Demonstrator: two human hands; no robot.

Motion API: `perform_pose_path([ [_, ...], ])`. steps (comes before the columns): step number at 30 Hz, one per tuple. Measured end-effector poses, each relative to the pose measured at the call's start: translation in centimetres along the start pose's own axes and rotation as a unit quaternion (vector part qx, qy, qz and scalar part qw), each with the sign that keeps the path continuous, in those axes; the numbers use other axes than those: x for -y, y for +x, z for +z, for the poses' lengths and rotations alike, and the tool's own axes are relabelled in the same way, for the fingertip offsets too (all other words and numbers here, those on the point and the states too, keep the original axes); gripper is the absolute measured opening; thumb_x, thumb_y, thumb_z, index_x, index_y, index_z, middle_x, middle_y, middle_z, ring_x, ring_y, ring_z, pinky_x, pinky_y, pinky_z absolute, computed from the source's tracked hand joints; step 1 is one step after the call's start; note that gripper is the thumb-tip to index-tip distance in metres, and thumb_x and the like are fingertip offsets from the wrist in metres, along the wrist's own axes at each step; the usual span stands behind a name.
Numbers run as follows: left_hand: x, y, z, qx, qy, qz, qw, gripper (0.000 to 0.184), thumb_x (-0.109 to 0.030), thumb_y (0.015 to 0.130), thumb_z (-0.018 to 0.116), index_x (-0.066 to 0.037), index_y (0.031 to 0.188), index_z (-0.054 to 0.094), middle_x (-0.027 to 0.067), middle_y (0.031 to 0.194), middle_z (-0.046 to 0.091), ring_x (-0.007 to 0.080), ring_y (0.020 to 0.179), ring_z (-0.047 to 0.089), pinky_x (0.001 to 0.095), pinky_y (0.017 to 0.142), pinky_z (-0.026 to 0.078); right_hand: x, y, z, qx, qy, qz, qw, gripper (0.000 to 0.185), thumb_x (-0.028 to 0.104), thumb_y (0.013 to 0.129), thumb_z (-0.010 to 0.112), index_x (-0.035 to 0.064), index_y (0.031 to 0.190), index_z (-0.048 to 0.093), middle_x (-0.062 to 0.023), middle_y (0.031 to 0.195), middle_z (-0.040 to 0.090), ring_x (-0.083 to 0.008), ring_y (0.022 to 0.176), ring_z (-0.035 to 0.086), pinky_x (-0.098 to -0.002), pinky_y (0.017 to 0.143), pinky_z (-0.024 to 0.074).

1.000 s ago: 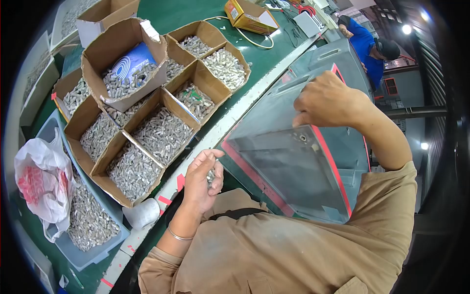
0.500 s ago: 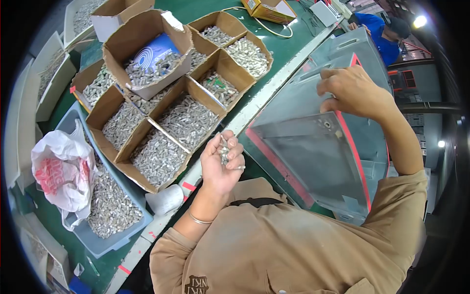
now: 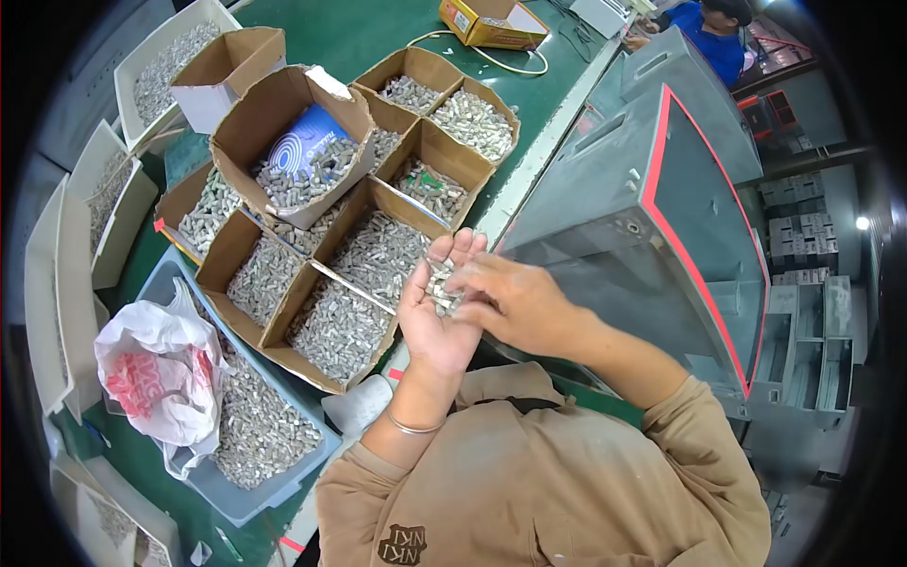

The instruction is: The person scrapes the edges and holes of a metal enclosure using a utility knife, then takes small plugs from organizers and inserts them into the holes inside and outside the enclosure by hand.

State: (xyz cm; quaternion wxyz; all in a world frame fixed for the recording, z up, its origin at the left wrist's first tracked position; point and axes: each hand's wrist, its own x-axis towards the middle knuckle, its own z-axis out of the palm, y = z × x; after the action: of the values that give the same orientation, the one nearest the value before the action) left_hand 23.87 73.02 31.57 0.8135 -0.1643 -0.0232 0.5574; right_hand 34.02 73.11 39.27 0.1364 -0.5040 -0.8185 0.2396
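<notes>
My left hand point(image 3: 440, 335) is palm up and cupped around a small heap of short silvery cylindrical pieces point(image 3: 440, 286). Over that palm, my right hand point(image 3: 521, 300) has its fingers curled in and touching the pieces; whether one is pinched between the fingertips is hidden. Just left of my hands stands a divided cardboard box point(image 3: 300, 364), its compartments filled with similar small pieces point(image 3: 345, 326). A smaller open carton point(image 3: 248, 113), holding pieces and a blue printed card point(image 3: 310, 142), rests on top of it.
A blue tub point(image 3: 316, 458) of pieces, with a white plastic bag point(image 3: 156, 364) on it, sits at left. White bins point(image 3: 123, 222) line the far left. Grey housings point(image 3: 576, 241), one edged in red, stand at right. A person in blue point(image 3: 709, 42) is behind them.
My right hand has left the grey housing and come across to the pieces in my left palm. The left hand's fingers have opened out somewhat. The view has shifted.
</notes>
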Motion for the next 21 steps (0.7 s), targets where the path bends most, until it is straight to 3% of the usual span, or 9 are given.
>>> perform_pose_path([
  [5, -0.6, -0.6, -1.2, -0.076, 0.079, -0.007, 0.994, 0.033, -0.019, 0.085, 0.034, -0.001, 0.111, 0.044, 0.0171, 0.119, 0.044, 0.0311, 0.114, 0.037, 0.0429, 0.097, 0.028, 0.0, -0.6, 2.7, -0.024, -0.001, 0.060, 0.998, 0.019, 0.021, 0.070, 0.059, 0.0132, 0.087, 0.055, -0.0058, 0.086, 0.053, -0.0246, 0.075, 0.055, -0.0342, 0.058, 0.0456],
  [9, -0.4, -0.6, -0.5, -0.164, 0.152, -0.037, 0.974, 0.034, -0.020, 0.085, 0.035, 0.001, 0.110, 0.044, 0.0170, 0.111, 0.047, 0.0296, 0.108, 0.041, 0.0402, 0.095, 0.031, 0.2, -1.0, 3.4, -0.058, -0.060, 0.030, 0.996, 0.024, 0.016, 0.067, 0.056, 0.0162, 0.091, 0.053, -0.0046, 0.084, 0.052, -0.0245, 0.071, 0.055, -0.0358, 0.050, 0.0466],
  [11, -0.9, -0.5, -1.9, -0.117, 0.125, -0.078, 0.982, 0.030, -0.020, 0.085, 0.035, 0.001, 0.102, 0.048, 0.0144, 0.103, 0.052, 0.0269, 0.102, 0.046, 0.0383, 0.094, 0.032, 0.3, -1.3, 3.7, -0.053, -0.075, 0.025, 0.995, 0.023, 0.014, 0.067, 0.054, 0.0160, 0.090, 0.053, -0.0044, 0.087, 0.047, -0.0226, 0.076, 0.054, -0.0348, 0.049, 0.0467],
  [14, -0.5, -0.4, -2.1, -0.142, 0.182, -0.083, 0.969, 0.027, -0.020, 0.085, 0.034, -0.001, 0.093, 0.051, 0.0112, 0.093, 0.054, 0.0236, 0.094, 0.049, 0.0359, 0.089, 0.036, 0.4, -1.6, 3.8, -0.058, -0.030, 0.060, 0.996, 0.018, 0.014, 0.069, 0.053, 0.0109, 0.086, 0.052, -0.0055, 0.086, 0.046, -0.0227, 0.077, 0.052, -0.0343, 0.049, 0.0463],
  [17, -0.7, -0.1, -3.5, -0.022, 0.201, -0.130, 0.971, 0.025, -0.020, 0.085, 0.034, -0.003, 0.089, 0.051, 0.0099, 0.087, 0.053, 0.0216, 0.088, 0.050, 0.0340, 0.084, 0.038, -0.4, -2.0, 4.5, -0.102, 0.027, 0.071, 0.992, 0.014, 0.014, 0.070, 0.051, 0.0075, 0.083, 0.051, -0.0068, 0.085, 0.046, -0.0247, 0.075, 0.052, -0.0359, 0.051, 0.0453],
  [18, -0.7, -0.3, -3.3, -0.061, 0.254, -0.138, 0.956, 0.022, -0.018, 0.084, 0.035, -0.004, 0.087, 0.051, 0.0086, 0.088, 0.053, 0.0193, 0.087, 0.051, 0.0317, 0.079, 0.040, -0.4, -2.3, 4.3, -0.110, 0.052, 0.074, 0.990, 0.013, 0.014, 0.071, 0.050, 0.0069, 0.082, 0.051, -0.0072, 0.084, 0.046, -0.0255, 0.074, 0.052, -0.0367, 0.051, 0.0449],
  [21, 0.1, -1.1, -3.5, -0.028, 0.398, -0.084, 0.913, 0.020, -0.014, 0.082, 0.035, -0.003, 0.087, 0.052, 0.0078, 0.089, 0.053, 0.0179, 0.086, 0.051, 0.0298, 0.077, 0.042, -0.5, -3.1, 4.2, -0.141, 0.112, 0.102, 0.978, 0.011, 0.012, 0.072, 0.048, 0.0068, 0.081, 0.052, -0.0088, 0.082, 0.049, -0.0284, 0.074, 0.053, -0.0378, 0.058, 0.0441],
])
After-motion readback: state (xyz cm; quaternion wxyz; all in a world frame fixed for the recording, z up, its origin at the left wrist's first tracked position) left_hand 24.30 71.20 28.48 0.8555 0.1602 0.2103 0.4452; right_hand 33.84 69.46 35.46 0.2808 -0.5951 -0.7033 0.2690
